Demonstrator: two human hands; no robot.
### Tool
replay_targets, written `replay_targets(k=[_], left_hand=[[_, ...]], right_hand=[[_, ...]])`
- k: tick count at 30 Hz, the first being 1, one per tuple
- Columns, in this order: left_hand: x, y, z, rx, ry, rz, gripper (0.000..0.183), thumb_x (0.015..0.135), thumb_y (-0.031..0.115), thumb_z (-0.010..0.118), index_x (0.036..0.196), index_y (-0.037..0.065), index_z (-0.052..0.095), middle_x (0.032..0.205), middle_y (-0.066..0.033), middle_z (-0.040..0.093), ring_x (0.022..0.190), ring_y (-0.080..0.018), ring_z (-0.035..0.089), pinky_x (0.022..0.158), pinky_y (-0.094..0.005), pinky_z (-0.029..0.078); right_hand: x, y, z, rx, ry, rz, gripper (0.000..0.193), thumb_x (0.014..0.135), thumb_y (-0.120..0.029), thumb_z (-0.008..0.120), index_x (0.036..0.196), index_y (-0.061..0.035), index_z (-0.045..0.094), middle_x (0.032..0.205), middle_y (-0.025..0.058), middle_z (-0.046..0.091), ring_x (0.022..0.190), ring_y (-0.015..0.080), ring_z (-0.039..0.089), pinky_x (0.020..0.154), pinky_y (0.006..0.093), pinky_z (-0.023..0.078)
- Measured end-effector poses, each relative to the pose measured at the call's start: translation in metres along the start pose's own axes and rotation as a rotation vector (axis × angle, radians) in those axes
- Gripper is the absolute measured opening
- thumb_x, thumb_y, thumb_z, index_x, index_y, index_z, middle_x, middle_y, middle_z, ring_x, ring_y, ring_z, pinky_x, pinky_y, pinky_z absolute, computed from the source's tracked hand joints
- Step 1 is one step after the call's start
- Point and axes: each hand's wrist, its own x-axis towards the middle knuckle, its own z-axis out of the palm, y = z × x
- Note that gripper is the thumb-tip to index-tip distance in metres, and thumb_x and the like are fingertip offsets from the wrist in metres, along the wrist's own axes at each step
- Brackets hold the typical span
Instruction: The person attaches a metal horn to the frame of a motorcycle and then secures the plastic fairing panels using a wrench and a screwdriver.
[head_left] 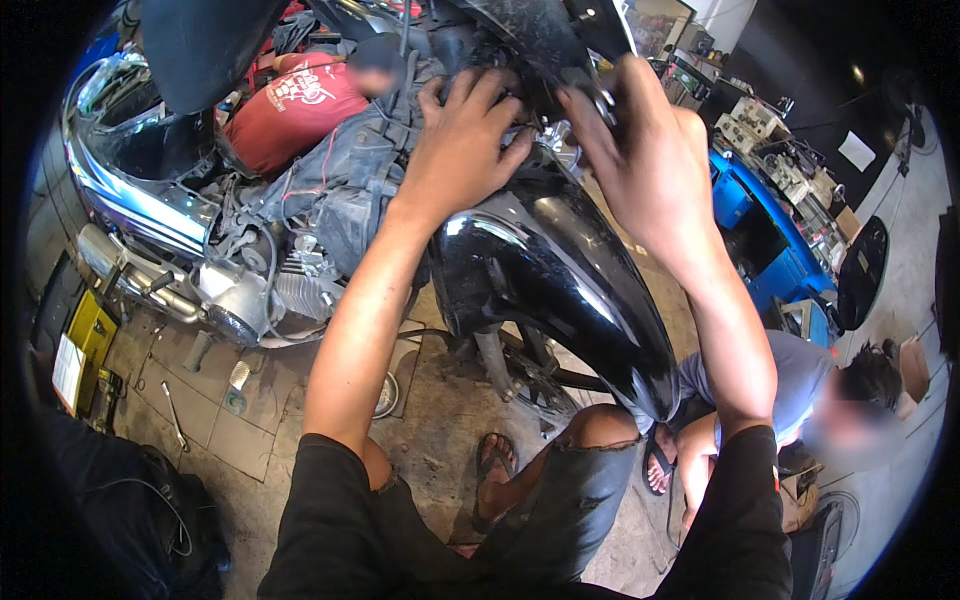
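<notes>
A partly stripped motorcycle stands before me, its glossy black front fender below my hands. My left hand rests on dark parts above the fender, fingers spread and bent, fingertips partly hidden among them. Beside it my right hand is closed, with thumb and fingers pinched at the edge of a dark panel. A small shiny metal piece shows at its fingers; whether they grip it or the panel I cannot make out. Behind my left wrist are the bare frame and finned engine.
A person in a red shirt is behind the motorcycle; another in a grey shirt crouches at right. A wrench lies on the tiled floor near a yellow case. A blue cabinet and a cluttered bench stand at right.
</notes>
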Motion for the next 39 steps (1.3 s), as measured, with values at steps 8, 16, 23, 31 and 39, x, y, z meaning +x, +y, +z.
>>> replay_targets(k=[8,16,23,31,39], left_hand=[[0.003,0.004,0.003,-0.017,-0.003,0.0,0.027,0.085,0.03,0.07,0.101,0.008,0.067,0.126,-0.0086,0.057,0.123,-0.0327,0.047,0.104,-0.0575,0.029],[0.0,0.003,0.0,-0.033,0.021,-0.013,0.025,0.087,0.027,0.068,0.103,0.008,0.067,0.12,-0.0067,0.058,0.121,-0.0286,0.05,0.104,-0.0596,0.031],[0.001,0.002,-0.006,-0.1,0.013,0.026,0.027,0.084,0.024,0.072,0.111,0.025,0.069,0.118,-0.0074,0.056,0.118,-0.0299,0.049,0.104,-0.0563,0.028],[0.003,0.009,-0.007,0.064,-0.061,0.035,0.033,0.085,0.023,0.069,0.117,0.033,0.069,0.118,-0.0107,0.054,0.119,-0.0328,0.048,0.104,-0.0638,0.029],[0.006,0.006,-0.004,0.058,0.058,-0.009,0.03,0.083,0.015,0.067,0.11,0.024,0.073,0.12,-0.0112,0.055,0.119,-0.0316,0.05,0.104,-0.0617,0.032]], right_hand=[[-0.033,0.001,0.007,-0.125,0.197,0.033,0.025,0.091,-0.013,0.072,0.091,-0.0025,0.049,0.061,0.0145,0.062,0.05,0.0291,0.066,0.045,0.0371,0.049],[-0.098,0.016,0.004,0.091,-0.077,0.23,0.02,0.093,-0.009,0.07,0.096,0.0007,0.053,0.081,0.0183,0.068,0.07,0.0348,0.069,0.064,0.0383,0.053],[-0.098,0.016,0.01,0.032,-0.099,0.03,0.022,0.089,-0.005,0.072,0.099,0.0026,0.054,0.088,0.0201,0.065,0.078,0.0362,0.067,0.069,0.0407,0.053],[-0.087,-0.006,0.014,0.025,-0.093,0.058,0.025,0.089,-0.007,0.072,0.098,0.0017,0.051,0.082,0.0202,0.064,0.07,0.0386,0.066,0.06,0.0428,0.053],[-0.013,-0.013,0.023,0.035,0.031,-0.018,0.023,0.091,-0.014,0.073,0.096,-0.0021,0.054,0.07,0.0171,0.064,0.06,0.0353,0.066,0.052,0.0391,0.051]])
